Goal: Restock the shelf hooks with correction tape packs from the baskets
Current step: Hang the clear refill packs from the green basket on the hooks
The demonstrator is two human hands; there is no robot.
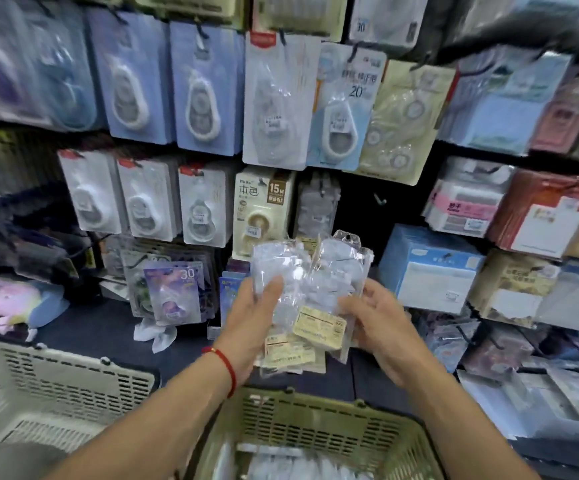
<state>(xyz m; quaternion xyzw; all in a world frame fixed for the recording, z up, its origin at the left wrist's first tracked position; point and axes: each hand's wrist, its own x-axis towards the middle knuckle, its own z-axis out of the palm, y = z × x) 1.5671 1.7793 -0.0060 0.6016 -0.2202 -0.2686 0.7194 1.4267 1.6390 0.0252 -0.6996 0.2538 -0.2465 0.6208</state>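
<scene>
Both hands point(250, 317) point(374, 320) grip upright packs point(310, 271), hang-holes up.

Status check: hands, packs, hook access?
Left hand and right hand both grip a bunch of clear correction tape packs above the green basket. Bare hook ahead, nothing blocking it.

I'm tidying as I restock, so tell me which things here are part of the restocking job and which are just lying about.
Part of the job:
- clear packs, held by left hand and right hand
- green basket holding more packs
- bare hook

Lying about:
- white basket
- pink plush toy
- blue boxes
</scene>
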